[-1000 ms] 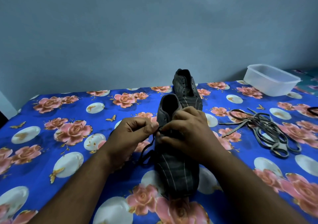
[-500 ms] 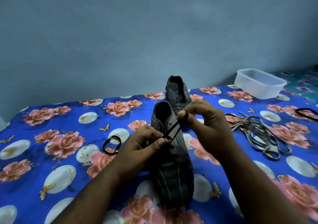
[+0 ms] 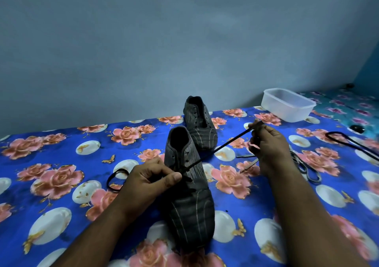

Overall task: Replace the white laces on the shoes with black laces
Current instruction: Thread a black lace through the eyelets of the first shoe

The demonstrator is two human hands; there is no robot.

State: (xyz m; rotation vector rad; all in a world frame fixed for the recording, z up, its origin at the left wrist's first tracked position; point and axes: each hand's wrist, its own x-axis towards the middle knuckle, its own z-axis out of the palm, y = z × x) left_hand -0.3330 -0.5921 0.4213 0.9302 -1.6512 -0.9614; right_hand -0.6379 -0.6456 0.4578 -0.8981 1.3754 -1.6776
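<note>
A dark striped shoe (image 3: pixel 188 201) lies in front of me on the flowered cloth, toe toward me. A black lace (image 3: pixel 223 144) runs taut from its lower eyelets up and to the right. My right hand (image 3: pixel 266 143) pinches the far end of that lace, raised above the cloth. My left hand (image 3: pixel 149 178) pinches the lace at the shoe's left eyelets; the lace's other end loops on the cloth (image 3: pixel 115 179) to the left. A second dark shoe (image 3: pixel 199 123) stands behind, without a lace. The removed pale laces (image 3: pixel 303 164) lie in a heap behind my right hand.
A clear plastic tub (image 3: pixel 287 104) stands at the back right. Another black lace (image 3: pixel 348 141) lies at the far right edge of the blue flowered cloth (image 3: pixel 51 164). A grey wall rises right behind the shoes.
My right hand has drawn the black lace out to the right and upward, pulling it taut through the eyelet. My left hand stayed at the shoe's left side.
</note>
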